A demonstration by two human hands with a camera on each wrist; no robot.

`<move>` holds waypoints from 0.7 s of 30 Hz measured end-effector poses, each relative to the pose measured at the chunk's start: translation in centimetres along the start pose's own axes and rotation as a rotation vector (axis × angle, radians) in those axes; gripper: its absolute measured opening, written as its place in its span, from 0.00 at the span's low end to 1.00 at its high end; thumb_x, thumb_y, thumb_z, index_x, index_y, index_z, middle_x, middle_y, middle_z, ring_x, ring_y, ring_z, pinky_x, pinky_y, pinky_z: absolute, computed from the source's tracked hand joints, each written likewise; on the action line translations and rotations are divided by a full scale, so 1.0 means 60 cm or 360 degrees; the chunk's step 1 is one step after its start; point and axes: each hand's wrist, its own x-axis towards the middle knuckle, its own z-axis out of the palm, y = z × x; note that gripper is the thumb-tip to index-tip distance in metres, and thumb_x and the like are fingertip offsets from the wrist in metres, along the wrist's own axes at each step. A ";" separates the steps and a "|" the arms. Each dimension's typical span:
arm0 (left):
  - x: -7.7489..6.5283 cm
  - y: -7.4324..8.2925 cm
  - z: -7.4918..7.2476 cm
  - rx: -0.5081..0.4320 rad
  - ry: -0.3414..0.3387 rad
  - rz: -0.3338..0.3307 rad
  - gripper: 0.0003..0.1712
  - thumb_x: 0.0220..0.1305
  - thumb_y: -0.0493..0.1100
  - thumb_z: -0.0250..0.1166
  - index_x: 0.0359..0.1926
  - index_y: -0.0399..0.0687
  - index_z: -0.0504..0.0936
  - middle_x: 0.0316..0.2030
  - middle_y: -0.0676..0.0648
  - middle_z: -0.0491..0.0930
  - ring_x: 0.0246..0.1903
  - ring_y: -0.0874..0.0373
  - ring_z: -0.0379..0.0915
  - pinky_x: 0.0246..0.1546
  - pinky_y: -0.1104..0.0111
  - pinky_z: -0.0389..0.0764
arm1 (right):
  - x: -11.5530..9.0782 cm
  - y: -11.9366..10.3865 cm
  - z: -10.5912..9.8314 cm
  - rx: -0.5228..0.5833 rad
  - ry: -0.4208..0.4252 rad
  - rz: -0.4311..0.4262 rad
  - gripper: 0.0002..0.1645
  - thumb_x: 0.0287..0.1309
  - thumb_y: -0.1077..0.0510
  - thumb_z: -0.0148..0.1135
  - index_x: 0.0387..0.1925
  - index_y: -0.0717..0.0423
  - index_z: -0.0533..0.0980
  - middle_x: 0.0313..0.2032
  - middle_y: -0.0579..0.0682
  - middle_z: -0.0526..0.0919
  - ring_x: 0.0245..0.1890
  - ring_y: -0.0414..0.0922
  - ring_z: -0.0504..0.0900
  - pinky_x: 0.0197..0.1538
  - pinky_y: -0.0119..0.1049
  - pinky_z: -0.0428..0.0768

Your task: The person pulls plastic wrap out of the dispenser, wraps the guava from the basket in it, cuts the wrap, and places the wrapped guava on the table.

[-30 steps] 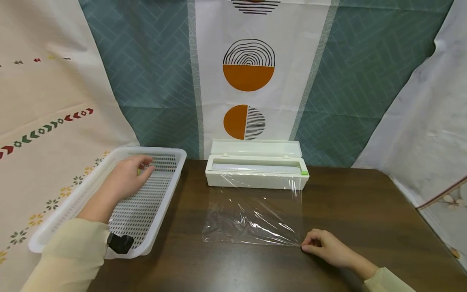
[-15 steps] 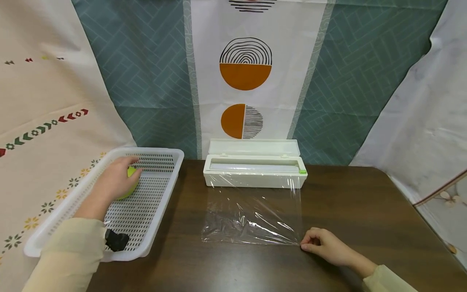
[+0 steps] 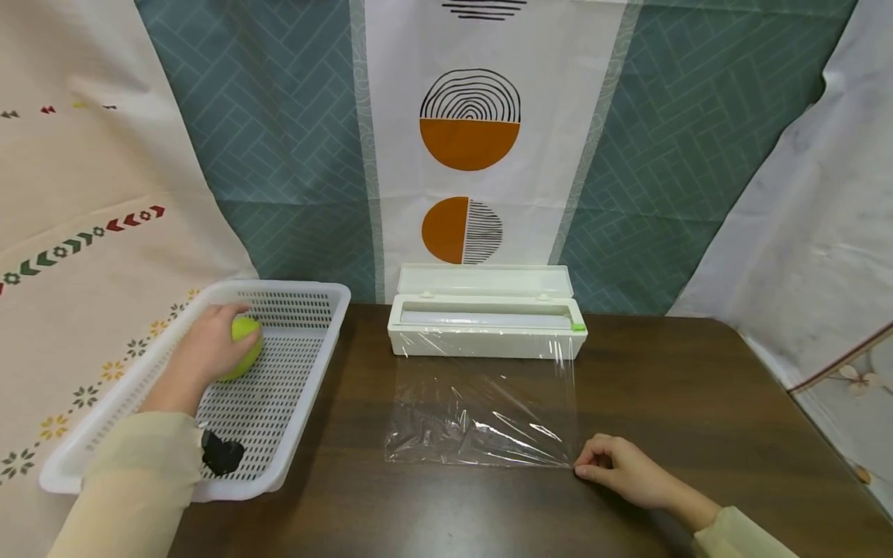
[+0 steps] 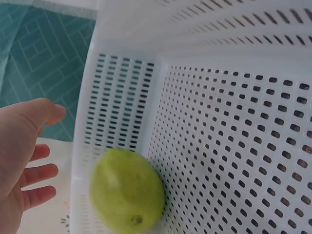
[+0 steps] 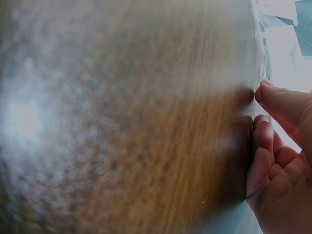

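Note:
My left hand (image 3: 204, 347) is over the white slotted basket (image 3: 322, 364) at the left. Close by it in the basket lies a smooth yellow-green fruit (image 3: 244, 350). In the left wrist view a gap shows between the hand (image 4: 19, 170) and the fruit (image 4: 127, 192), thumb and fingers spread apart. My right hand (image 3: 631, 474) pinches the near right corner of a clear sheet of cling film (image 3: 481, 415) at the tabletop. The film runs from a white dispenser box (image 3: 488, 344) with its lid raised. In the right wrist view, thumb and fingers (image 5: 263, 134) are at the table surface.
A dark wood table (image 3: 670, 387) bears everything. Inside the dispenser lies the film roll (image 3: 488, 319); a green slider (image 3: 578, 327) is at its right end. Patterned cloths (image 3: 307, 155) hang behind and to the left. A black wrist camera (image 3: 222, 453) is on my left wrist.
My left hand has moved left and slightly down over the basket, and more of the yellow-green fruit shows beside it. The head view has shifted slightly. My right hand keeps its pinch on the film.

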 end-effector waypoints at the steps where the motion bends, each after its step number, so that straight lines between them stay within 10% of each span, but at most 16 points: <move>1: 0.000 -0.003 0.002 0.0002 -0.0004 -0.0007 0.33 0.65 0.49 0.54 0.63 0.30 0.62 0.59 0.24 0.60 0.57 0.29 0.58 0.54 0.36 0.63 | 0.000 0.001 0.001 0.0000 0.0001 -0.0003 0.02 0.56 0.58 0.64 0.28 0.47 0.79 0.27 0.39 0.76 0.25 0.27 0.68 0.26 0.26 0.70; 21: 0.011 -0.063 0.023 0.0065 -0.0223 -0.0254 0.46 0.61 0.54 0.59 0.64 0.21 0.54 0.53 0.19 0.57 0.46 0.29 0.59 0.44 0.39 0.67 | 0.002 -0.008 -0.003 0.0003 -0.0002 0.0006 0.03 0.56 0.59 0.64 0.29 0.47 0.80 0.28 0.40 0.77 0.26 0.28 0.68 0.26 0.26 0.70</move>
